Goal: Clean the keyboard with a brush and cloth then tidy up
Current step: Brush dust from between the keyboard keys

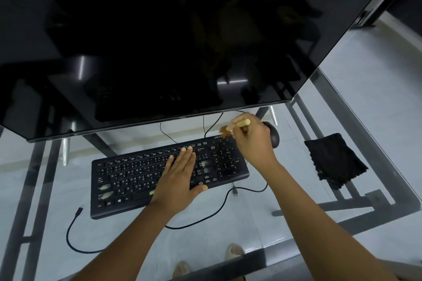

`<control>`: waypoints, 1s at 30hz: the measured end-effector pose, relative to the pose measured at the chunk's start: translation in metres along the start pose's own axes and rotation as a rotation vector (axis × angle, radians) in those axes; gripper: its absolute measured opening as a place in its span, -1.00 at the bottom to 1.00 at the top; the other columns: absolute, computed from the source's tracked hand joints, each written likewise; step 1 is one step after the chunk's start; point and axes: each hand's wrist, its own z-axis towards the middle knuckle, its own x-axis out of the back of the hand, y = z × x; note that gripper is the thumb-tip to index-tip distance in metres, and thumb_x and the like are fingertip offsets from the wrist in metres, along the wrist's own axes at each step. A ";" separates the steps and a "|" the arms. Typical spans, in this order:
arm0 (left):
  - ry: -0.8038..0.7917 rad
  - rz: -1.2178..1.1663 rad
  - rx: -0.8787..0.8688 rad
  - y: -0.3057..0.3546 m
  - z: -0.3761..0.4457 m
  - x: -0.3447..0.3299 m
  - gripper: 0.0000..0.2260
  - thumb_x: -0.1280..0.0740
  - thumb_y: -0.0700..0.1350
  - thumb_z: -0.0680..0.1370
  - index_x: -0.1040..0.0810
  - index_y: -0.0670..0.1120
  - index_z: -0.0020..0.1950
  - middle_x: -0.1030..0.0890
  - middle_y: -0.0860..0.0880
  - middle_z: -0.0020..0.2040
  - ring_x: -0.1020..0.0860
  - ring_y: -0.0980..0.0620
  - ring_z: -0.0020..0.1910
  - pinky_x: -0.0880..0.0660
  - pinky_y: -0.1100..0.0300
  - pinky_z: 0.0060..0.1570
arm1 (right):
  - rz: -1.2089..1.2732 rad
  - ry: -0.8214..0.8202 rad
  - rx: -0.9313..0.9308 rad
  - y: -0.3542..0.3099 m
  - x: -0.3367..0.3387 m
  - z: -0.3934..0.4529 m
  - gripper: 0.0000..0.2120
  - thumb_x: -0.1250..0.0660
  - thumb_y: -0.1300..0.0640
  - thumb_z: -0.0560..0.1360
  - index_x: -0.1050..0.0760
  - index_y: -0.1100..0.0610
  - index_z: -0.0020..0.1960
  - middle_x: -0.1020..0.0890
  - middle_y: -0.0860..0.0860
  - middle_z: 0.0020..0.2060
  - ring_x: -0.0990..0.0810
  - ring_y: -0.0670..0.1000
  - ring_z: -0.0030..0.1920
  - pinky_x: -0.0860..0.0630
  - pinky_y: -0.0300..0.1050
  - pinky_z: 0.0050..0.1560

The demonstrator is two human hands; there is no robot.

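The right hand (pixel 252 141) is curled around the pale wooden handle of a brush (pixel 237 125), gripping it near the bristle end; the brown bristles stick out to the hand's left and appear to touch the far right corner of the keyboard (pixel 137 180), though blur there makes contact hard to confirm. The left hand (pixel 180 178) lies flat and open, palm down, fingers together, pressing on the middle-right keys, with the thumb hooked over the keyboard's near edge. Both forearms reach forward from the near edge of the view, the right wrist bent inward above the number pad.

The black cloth (pixel 334 161) sits folded on the glass tabletop (pixel 262 223) well to the right of the right hand, touching nothing else. Just behind that hand is a dark mouse (pixel 274 136), partly hidden by the knuckles. A large dark monitor (pixel 159 41) overhangs the far side of the keyboard (its lower edge sits close above the brush), so room is tight there. A loose black cable (pixel 75 232) curls on the glass left of the left forearm; open glass lies between the keyboard and the cloth.
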 end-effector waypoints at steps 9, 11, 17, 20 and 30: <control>0.041 0.090 0.057 -0.004 -0.007 0.011 -0.18 -0.11 0.35 0.50 0.08 -0.11 0.56 0.12 -0.03 0.57 0.26 0.10 0.50 0.36 -0.02 0.46 | 0.050 -0.198 0.049 -0.027 -0.026 0.002 -0.95 -0.28 0.26 0.58 -0.53 0.20 -0.01 -0.65 -0.03 -0.21 -0.64 -0.16 -0.26 -0.55 -0.33 -0.16; 0.050 0.086 0.095 -0.012 -0.015 0.013 -0.13 -0.07 0.41 0.46 0.04 -0.12 0.56 0.08 -0.04 0.58 0.24 0.10 0.51 0.38 -0.03 0.44 | -0.011 -0.247 0.063 -0.032 -0.035 -0.001 -0.93 -0.27 0.26 0.58 -0.54 0.18 -0.02 -0.66 0.02 -0.18 -0.65 -0.08 -0.24 -0.58 -0.24 -0.13; 0.118 0.076 0.174 -0.038 -0.052 0.012 -0.13 -0.06 0.44 0.45 -0.11 -0.17 0.53 -0.07 -0.08 0.56 0.02 0.00 0.54 0.15 -0.07 0.46 | 0.061 -0.361 0.026 -0.035 -0.042 -0.004 -0.90 -0.28 0.27 0.55 -0.55 0.14 -0.08 -0.72 0.05 -0.19 -0.69 -0.01 -0.19 -0.63 -0.20 -0.07; 0.115 0.065 0.203 -0.050 -0.074 0.006 -0.18 -0.08 0.40 0.49 -0.13 -0.18 0.52 -0.09 -0.07 0.56 0.00 0.01 0.54 0.08 -0.04 0.45 | -0.011 -0.238 0.085 -0.043 -0.050 -0.010 -0.89 -0.28 0.22 0.56 -0.55 0.10 -0.11 -0.66 -0.01 -0.15 -0.64 -0.09 -0.19 -0.54 -0.26 -0.14; 0.142 0.049 0.213 -0.058 -0.084 0.008 -0.20 -0.03 0.39 0.50 -0.14 -0.18 0.52 -0.10 -0.08 0.55 0.04 0.04 0.53 0.06 0.03 0.45 | 0.063 -0.249 0.144 -0.069 -0.057 -0.020 -0.91 -0.28 0.23 0.55 -0.52 0.11 -0.12 -0.64 -0.02 -0.21 -0.61 -0.02 -0.27 -0.58 -0.19 -0.23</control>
